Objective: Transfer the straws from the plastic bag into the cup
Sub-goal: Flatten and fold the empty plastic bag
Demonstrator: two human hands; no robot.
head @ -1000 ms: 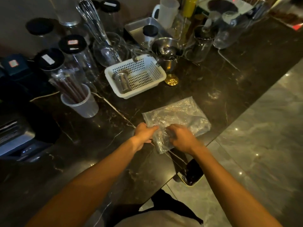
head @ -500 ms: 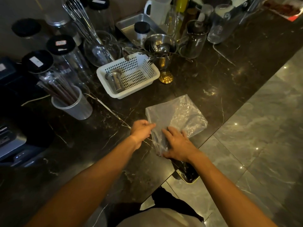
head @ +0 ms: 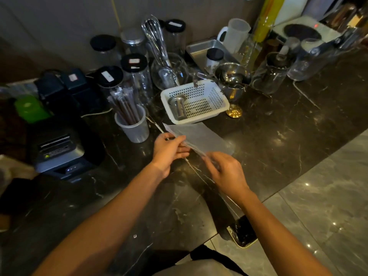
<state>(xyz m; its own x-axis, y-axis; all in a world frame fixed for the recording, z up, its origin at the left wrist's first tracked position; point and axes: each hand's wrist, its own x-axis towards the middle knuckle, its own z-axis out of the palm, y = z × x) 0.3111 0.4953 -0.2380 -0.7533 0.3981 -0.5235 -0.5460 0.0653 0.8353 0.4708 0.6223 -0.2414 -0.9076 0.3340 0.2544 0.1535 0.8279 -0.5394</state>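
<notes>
Plastic bag [head: 201, 136] (flattened) between hands

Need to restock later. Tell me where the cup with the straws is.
In the head view the cup stands left of centre on the dark counter, just left of the white basket and beyond the left hand.

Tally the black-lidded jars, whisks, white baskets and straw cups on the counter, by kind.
Black-lidded jars: 5
Whisk: 1
White perforated basket: 1
Cup holding straws: 1
Total: 8
</notes>
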